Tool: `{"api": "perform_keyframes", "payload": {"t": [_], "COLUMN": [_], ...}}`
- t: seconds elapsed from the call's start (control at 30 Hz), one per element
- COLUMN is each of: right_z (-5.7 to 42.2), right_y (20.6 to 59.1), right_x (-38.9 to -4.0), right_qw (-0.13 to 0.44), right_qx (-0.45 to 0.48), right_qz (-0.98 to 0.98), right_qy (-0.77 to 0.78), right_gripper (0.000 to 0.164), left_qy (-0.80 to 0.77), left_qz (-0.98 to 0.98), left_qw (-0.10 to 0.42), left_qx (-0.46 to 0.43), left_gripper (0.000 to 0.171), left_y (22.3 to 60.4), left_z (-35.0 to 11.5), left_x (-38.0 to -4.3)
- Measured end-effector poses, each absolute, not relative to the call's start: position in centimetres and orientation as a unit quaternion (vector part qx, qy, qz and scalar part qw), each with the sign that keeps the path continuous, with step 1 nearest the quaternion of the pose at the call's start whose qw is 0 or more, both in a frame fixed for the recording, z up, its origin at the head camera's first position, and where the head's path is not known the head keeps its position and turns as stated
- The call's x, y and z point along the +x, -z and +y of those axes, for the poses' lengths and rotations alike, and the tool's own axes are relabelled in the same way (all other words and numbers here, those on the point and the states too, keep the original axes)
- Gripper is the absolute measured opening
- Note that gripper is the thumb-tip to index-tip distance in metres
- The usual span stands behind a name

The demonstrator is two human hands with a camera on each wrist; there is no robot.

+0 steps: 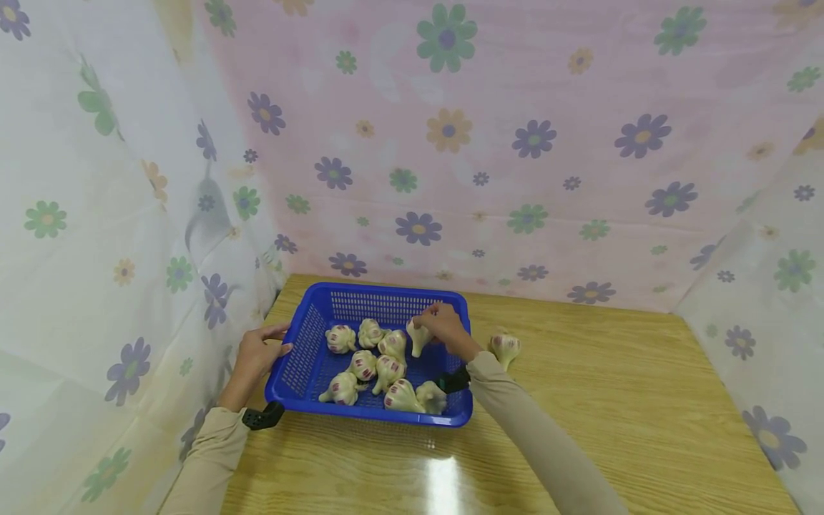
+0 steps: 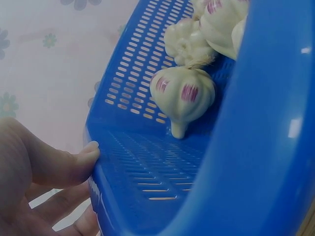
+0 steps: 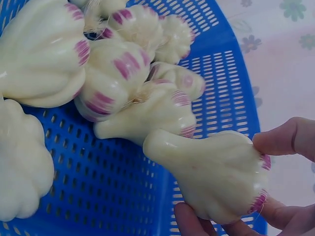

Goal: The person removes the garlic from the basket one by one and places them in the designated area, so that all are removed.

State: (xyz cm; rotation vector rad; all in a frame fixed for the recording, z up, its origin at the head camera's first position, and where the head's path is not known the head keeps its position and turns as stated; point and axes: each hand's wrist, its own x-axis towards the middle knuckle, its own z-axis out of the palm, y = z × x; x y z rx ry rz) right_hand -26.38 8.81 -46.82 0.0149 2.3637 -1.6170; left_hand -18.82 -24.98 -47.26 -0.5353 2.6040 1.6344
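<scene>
A blue plastic basket with slotted walls holds several garlic bulbs, cream with purple streaks. My left hand grips its left rim; in the left wrist view the thumb presses the rim's edge and the fingers lie along the outside. Inside the basket's right part, my right hand holds one garlic bulb by its streaked, rounded end, thumb on one side and fingers on the other. That bulb's smooth stem points toward the other bulbs.
One more garlic bulb lies on the wooden table, right of the basket. Flower-printed cloth hangs behind the table and along both sides. The basket stands near the table's back left corner.
</scene>
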Motion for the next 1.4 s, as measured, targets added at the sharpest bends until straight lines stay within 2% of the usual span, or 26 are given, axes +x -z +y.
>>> {"api": "perform_keyframes", "payload": {"t": [0.6, 0.93, 1.23, 1.4], "right_z": [10.4, 12.0, 13.8, 15.1], "right_y": [44.0, 43.5, 43.7, 44.0], "right_x": [-25.7, -24.8, -24.4, -24.3], "right_qw": [0.154, 0.169, 0.156, 0.16], "right_qx": [-0.053, -0.037, -0.016, -0.018], "right_qz": [0.782, 0.78, 0.775, 0.768], "right_qy": [0.602, 0.601, 0.612, 0.62], "right_gripper": [0.031, 0.038, 0.032, 0.036], "left_qy": [-0.529, -0.518, -0.492, -0.491], "left_qz": [0.831, 0.841, 0.855, 0.854], "left_qw": [-0.003, 0.0, -0.009, -0.012], "left_qx": [-0.17, -0.156, -0.164, -0.171], "left_gripper": [0.044, 0.044, 0.043, 0.043], "left_y": [47.4, 47.3, 47.6, 47.7], "left_z": [-25.2, -25.1, -25.1, -25.1], "left_x": [-18.7, -18.7, -19.1, -19.1]}}
